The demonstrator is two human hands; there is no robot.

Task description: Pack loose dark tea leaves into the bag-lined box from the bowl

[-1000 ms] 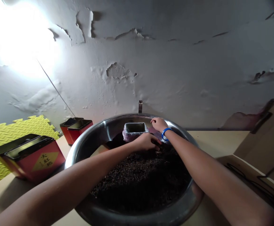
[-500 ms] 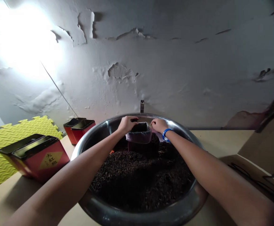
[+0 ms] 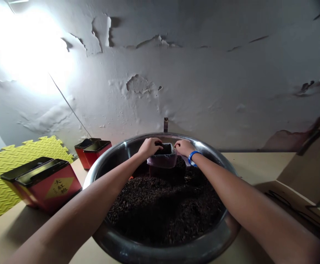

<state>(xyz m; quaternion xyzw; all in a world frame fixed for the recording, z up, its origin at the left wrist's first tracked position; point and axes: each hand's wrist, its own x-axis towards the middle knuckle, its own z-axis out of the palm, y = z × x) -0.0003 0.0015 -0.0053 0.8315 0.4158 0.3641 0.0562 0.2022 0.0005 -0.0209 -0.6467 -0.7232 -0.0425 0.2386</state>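
A large metal basin (image 3: 127,253) holds loose dark tea leaves (image 3: 160,205). Among the leaves, toward its far side, stands a dark reddish tin (image 3: 156,172). A thin clear plastic bag (image 3: 162,161) lines the tin and is folded down over its rim. My left hand (image 3: 149,147) grips the bag at the left of the opening, fingertips curled over the edge. At the right edge, my right hand (image 3: 184,147), with a blue wristband, pinches the bag's film between thumb and fingers. The inside of the tin looks dark, and its lower part is hidden.
Red tins with black rims (image 3: 50,183) stand left of the basin on the pale table (image 3: 0,244), with more red tins (image 3: 93,152) behind. Yellow foam matting (image 3: 48,146) lies beyond. At right is an open cardboard box (image 3: 305,172). A peeling wall (image 3: 204,91) rises behind.
My right hand has shifted slightly left, closer to the tin's rim. My left hand's fingers have moved a little further over the opening. The tin stays in place.
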